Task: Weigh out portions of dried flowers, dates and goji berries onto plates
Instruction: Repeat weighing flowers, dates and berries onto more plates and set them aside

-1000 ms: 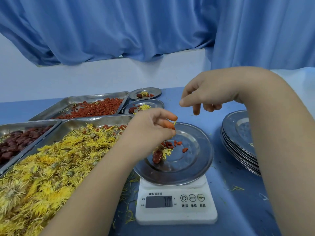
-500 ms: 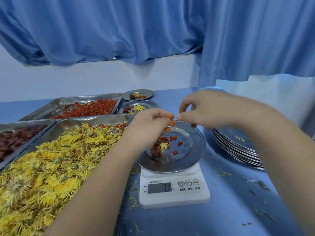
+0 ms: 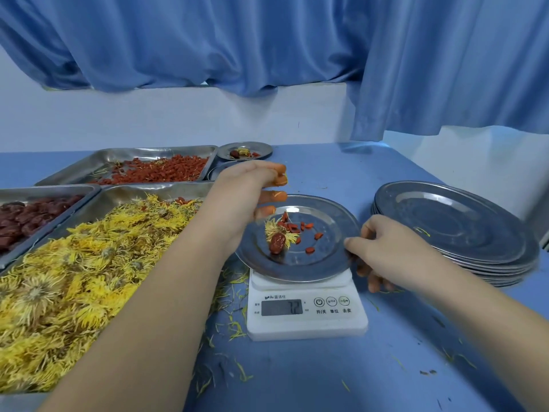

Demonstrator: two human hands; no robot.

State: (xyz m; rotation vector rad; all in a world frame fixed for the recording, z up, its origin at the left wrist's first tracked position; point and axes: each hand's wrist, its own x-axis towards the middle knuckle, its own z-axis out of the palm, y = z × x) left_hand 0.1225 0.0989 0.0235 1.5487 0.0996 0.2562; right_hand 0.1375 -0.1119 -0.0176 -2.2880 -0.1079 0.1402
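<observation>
Plate (image 3: pixel 326 263) on scale (image 3: pixel 306 325), mid-tabletop. On plate: one dried flower (image 3: pixel 274 226), one date (image 3: pixel 277 243), scattered goji berries (image 3: pixel 309 226). Right hand (image 3: pixel 383 251) pinches plate's right rim, thumb on top, fingers underneath. Left hand (image 3: pixel 246 197) hovers over plate's far-left rim, fingers curled (whether they hold anything, cannot tell). Flower tray (image 3: pixel 74 278) along tabletop's left side; stack of plates (image 3: pixel 454 230) near right edge.

Right hand (image 3: pixel 383 254) on the rim of the plate (image 3: pixel 326 227) on the scale (image 3: pixel 306 322), left hand (image 3: pixel 246 197) above it
</observation>
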